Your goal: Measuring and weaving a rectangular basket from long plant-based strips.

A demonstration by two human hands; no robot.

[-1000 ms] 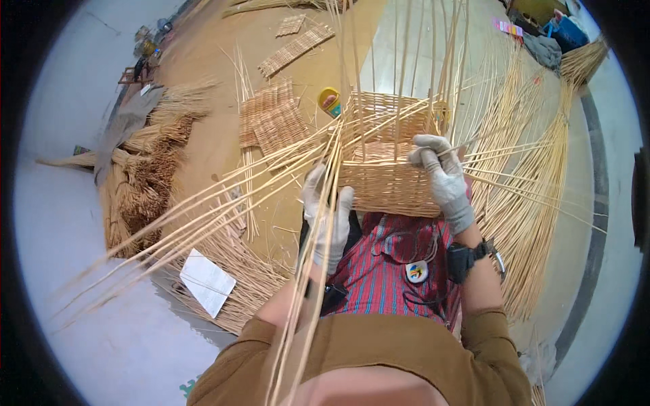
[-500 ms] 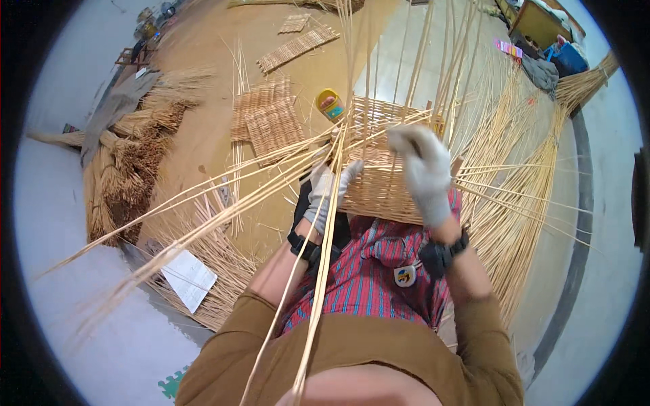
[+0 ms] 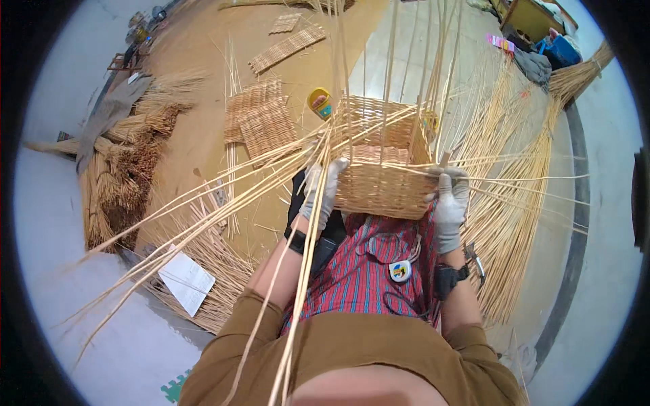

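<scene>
A woven cane basket (image 3: 382, 189) sits upright over my lap, with long stakes rising from it and loose canes fanning out sideways. My left hand (image 3: 319, 186), in a pale glove, is closed on the basket's left corner, where a bundle of canes (image 3: 240, 203) crosses it. My gloved right hand (image 3: 450, 203) is closed at the basket's right corner, its upper fingers around the canes at the rim; some fingertips are hidden. A striped red cloth (image 3: 359, 284) covers my lap.
Flat woven panels (image 3: 264, 128) lie ahead on the floor beside a yellow container (image 3: 319, 101). Thick cane bundles (image 3: 118, 189) lie along the left wall, loose canes (image 3: 514, 223) on the right. A white sheet (image 3: 186, 281) lies at the lower left. Clutter (image 3: 558, 51) stands at the back right.
My right hand has moved from above the basket's front, where it was blurred half a second ago, out to the right corner. The view has shifted slightly; my left hand keeps its hold.
</scene>
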